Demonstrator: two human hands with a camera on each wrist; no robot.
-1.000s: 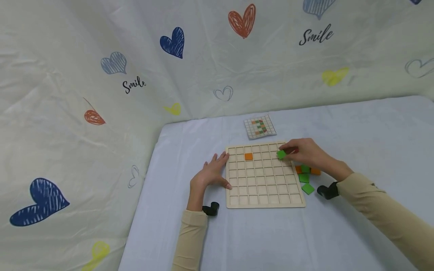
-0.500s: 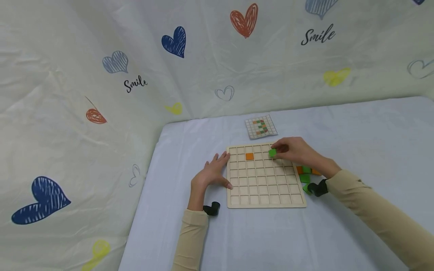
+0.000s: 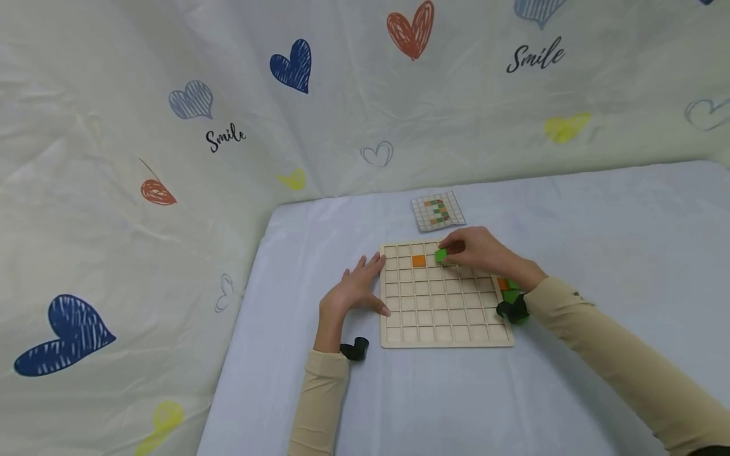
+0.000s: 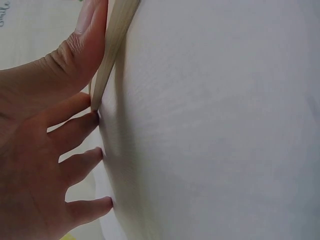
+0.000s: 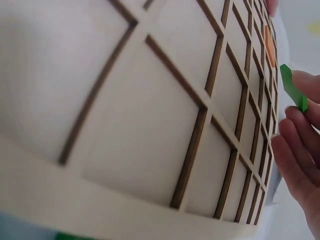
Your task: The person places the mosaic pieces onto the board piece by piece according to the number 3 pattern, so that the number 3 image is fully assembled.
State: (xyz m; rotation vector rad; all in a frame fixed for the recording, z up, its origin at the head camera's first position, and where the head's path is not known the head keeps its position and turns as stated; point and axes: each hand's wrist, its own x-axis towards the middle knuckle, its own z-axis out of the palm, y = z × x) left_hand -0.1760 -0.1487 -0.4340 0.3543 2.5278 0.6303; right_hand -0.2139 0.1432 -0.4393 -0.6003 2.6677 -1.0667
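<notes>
A wooden grid board (image 3: 447, 339) lies on the table, with one orange square tile (image 3: 419, 261) in a cell of its second row. My right hand (image 3: 476, 249) pinches a green square tile (image 3: 441, 255) by its edge, above the board and a little right of the orange one. In the right wrist view the green tile (image 5: 294, 89) is tilted between thumb and fingertips. At the board's left edge rests my left hand (image 3: 356, 292), fingers spread. The left wrist view shows its thumb (image 4: 90, 30) against the board's side (image 4: 112, 45), other fingertips touching the board edge and cloth.
A pattern card (image 3: 438, 211) with coloured squares lies behind the board. Several green and orange tiles (image 3: 503, 284) lie by the board's right edge, partly hidden by the right wrist and its black camera mount (image 3: 512, 310). White cloth (image 3: 433, 399) covers the table.
My right hand has moved left across the board's upper part, carrying the green tile toward the orange one. The left hand stays at the board's left edge.
</notes>
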